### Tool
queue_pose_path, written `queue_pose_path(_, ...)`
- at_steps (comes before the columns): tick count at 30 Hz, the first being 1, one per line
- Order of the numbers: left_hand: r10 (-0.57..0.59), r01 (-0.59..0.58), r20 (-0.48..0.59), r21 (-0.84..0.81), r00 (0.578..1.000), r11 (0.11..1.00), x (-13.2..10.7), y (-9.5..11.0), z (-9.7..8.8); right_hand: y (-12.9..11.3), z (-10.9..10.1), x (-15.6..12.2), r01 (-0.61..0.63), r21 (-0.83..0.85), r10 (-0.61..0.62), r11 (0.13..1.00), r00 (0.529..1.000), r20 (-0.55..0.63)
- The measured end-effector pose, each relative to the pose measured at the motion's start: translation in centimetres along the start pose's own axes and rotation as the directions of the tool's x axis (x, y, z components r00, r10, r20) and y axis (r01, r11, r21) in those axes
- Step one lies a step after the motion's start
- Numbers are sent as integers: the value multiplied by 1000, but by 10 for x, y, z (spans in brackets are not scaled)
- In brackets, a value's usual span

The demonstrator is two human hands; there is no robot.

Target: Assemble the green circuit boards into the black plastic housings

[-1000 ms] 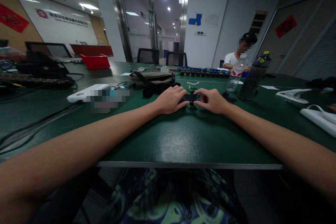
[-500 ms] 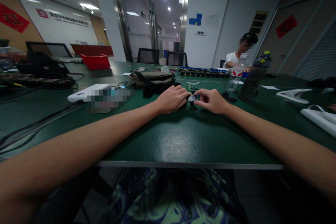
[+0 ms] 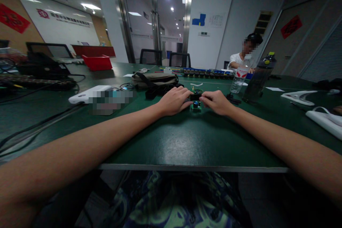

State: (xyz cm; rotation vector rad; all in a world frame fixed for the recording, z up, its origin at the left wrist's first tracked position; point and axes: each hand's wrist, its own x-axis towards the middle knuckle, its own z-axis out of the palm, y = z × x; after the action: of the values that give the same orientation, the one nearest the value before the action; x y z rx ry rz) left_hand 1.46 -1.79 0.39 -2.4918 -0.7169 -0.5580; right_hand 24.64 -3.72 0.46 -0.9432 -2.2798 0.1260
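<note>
A small green circuit board (image 3: 196, 109) lies on the table in front of me, with a blue round part near its front edge. Across its middle stands a small black rectangular piece (image 3: 196, 97). My right hand (image 3: 217, 102) pinches this piece at its right end between thumb and fingertips. From the other side, my left hand (image 3: 175, 100) holds its left end with bent fingers, the thumb lower down beside the board. The fingertips hide both ends of the piece, and whether it is joined to the board I cannot tell.
Left of my hands are a grey pouch (image 3: 155, 80) with a black strap and a white device (image 3: 91, 93). To the right stand a clear water bottle (image 3: 237, 80) and a dark bottle (image 3: 259, 78). Across the table sits a person (image 3: 239, 58) behind a long row of electronics (image 3: 208, 73).
The piece between my hands has tilted: its light grey face showed before, a black one faces me now. My right fingers have closed in, and the blue part is in plainer sight.
</note>
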Motion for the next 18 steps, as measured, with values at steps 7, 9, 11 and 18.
queue_pose_path(7,-18,17,-11,-42,1000,999,-1,0,0,-1,-2,0,-53,75,49,996,998,43)
queue_pose_path(9,-15,14,-19,-51,1000,999,-1,-1,1,-2,-2,0,-54,92,50,994,997,52)
queue_pose_path(11,-10,9,-23,-54,1000,999,-1,-1,1,-2,-2,0,-54,104,49,993,997,52)
queue_pose_path(18,-16,16,9,-42,1000,999,-1,0,-1,-2,-1,0,-39,122,33,992,998,52)
